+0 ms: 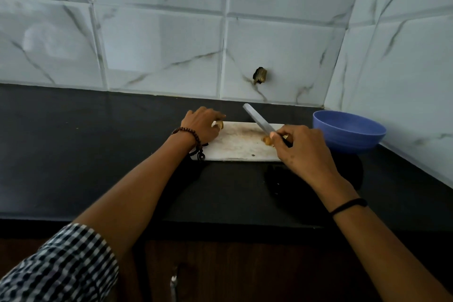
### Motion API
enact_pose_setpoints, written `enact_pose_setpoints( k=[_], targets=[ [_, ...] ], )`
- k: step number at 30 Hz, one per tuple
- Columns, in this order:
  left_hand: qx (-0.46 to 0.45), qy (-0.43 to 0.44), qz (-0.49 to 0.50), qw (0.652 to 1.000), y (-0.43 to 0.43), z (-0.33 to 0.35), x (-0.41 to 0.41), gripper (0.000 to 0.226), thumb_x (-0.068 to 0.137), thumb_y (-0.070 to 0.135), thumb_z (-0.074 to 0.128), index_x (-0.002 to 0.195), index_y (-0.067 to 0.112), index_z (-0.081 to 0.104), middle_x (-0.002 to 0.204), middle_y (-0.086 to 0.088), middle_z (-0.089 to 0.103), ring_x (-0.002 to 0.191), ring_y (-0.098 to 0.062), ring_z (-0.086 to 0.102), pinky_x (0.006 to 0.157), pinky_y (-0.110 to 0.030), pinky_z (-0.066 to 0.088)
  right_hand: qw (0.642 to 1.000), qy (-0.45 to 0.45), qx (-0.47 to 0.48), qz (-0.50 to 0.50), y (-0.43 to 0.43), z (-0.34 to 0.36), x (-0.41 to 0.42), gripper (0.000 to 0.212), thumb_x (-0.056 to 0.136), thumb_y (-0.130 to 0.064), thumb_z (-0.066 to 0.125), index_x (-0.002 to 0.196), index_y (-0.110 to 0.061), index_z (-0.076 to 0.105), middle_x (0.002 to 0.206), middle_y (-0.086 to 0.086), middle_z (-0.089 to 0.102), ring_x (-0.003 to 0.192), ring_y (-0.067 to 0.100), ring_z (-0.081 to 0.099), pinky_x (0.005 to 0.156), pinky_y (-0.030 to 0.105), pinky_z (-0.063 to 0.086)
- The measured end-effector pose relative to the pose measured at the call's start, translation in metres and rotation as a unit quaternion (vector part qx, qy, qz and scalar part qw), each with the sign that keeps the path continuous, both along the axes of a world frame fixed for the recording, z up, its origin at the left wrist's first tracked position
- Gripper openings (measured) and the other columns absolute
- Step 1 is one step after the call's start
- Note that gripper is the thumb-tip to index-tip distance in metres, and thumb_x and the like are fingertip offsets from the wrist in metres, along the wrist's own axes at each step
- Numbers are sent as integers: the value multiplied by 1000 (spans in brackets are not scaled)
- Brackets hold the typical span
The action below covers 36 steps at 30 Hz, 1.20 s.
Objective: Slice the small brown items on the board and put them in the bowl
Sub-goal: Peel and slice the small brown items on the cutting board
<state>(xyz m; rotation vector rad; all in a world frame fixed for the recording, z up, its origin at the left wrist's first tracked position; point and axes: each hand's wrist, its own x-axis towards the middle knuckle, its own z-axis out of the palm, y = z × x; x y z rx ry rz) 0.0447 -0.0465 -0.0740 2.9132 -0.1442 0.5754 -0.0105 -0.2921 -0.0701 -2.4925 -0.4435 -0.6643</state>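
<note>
A white cutting board point(240, 147) lies on the black counter. My left hand point(202, 124) rests over the board's far left corner, its fingers curled round a small brown item point(219, 125) that shows under them. My right hand point(302, 147) grips a knife point(257, 117) at the board's right end, with the blade pointing up and away to the left. Small brown pieces point(267, 140) lie on the board just under that hand's thumb. A blue bowl point(348, 131) stands right of the board; its inside is hidden.
The black counter point(98, 142) runs along a white marble-tiled wall point(159, 44), which turns a corner behind the bowl. A dark hole point(259, 75) marks one tile. A wooden cabinet front with a metal handle point(174, 282) lies below the counter edge.
</note>
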Motion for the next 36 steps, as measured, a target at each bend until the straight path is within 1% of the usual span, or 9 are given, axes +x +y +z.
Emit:
enact_pose_setpoints(
  k=[7, 13, 16, 21, 23, 26, 28, 32, 36],
  targets=[
    [-58, -34, -35, 997, 6, 3, -3, 21, 91, 39, 61, 107, 29, 70, 105, 10, 66, 102, -14, 58, 93, -43, 47, 1000, -5, -4, 8, -1, -3, 3, 24, 95, -41, 59, 105, -24, 72, 79, -8, 66, 71, 6, 60, 66, 22, 53],
    [-180, 10, -145, 973, -8, 10, -19, 18, 77, 36, 78, 93, 28, 74, 94, 15, 71, 86, 1, 65, 85, -23, 53, 1000, -2, -4, -1, -3, -5, 3, 24, 95, -42, 59, 105, -23, 71, 80, -7, 65, 72, 6, 60, 65, 24, 53],
    [-206, 32, -190, 959, -16, 11, -27, 20, 79, 38, 76, 94, 26, 75, 90, 14, 73, 82, 4, 66, 79, -10, 50, 1000, 8, -9, -4, -3, -5, 3, 25, 96, -41, 58, 106, -22, 71, 83, -5, 64, 76, 8, 59, 64, 21, 49],
    [-275, 30, -197, 941, -15, 13, -27, 22, 97, 24, 56, 115, 17, 67, 88, 4, 74, 74, -5, 70, 73, -10, 50, 1000, 8, -3, -8, -4, -6, 3, 26, 95, -40, 59, 108, -21, 70, 86, -4, 65, 77, 8, 57, 60, 16, 42],
    [-281, 39, -194, 939, -13, 14, -27, 22, 95, 27, 58, 113, 18, 68, 87, 5, 74, 69, -4, 67, 71, -12, 50, 1000, 3, -1, -7, -5, -6, 2, 26, 96, -41, 59, 107, -21, 71, 86, -4, 66, 79, 8, 56, 62, 18, 42],
    [-277, 80, -185, 939, -12, 15, -26, 20, 89, 34, 65, 102, 22, 74, 87, 8, 74, 74, 1, 64, 69, -17, 49, 1000, 0, -1, -9, -5, -7, 3, 27, 95, -42, 58, 105, -22, 72, 84, -4, 66, 84, 10, 59, 71, 27, 53],
    [-271, 113, -175, 940, -11, 15, -29, 21, 85, 39, 69, 95, 23, 77, 85, 14, 73, 74, 9, 61, 64, -10, 44, 1000, 0, 0, -10, -5, -8, 4, 27, 95, -44, 58, 105, -23, 72, 84, -5, 66, 86, 12, 60, 75, 34, 57],
    [-283, 131, -184, 932, -9, 16, -29, 22, 83, 34, 73, 98, 19, 77, 93, 12, 72, 68, 14, 56, 47, -3, 39, 1000, 1, -4, -10, -6, -7, 1, 26, 95, -43, 58, 105, -23, 71, 83, -4, 65, 84, 11, 58, 71, 29, 53],
    [-297, 137, -224, 918, -13, 18, -33, 13, 83, 26, 74, 92, 18, 77, 94, 11, 73, 76, 11, 60, 64, -4, 43, 1000, 11, -6, -10, -5, -6, 0, 27, 95, -43, 58, 108, -22, 71, 84, -4, 66, 84, 11, 60, 73, 31, 56]
  ],
)
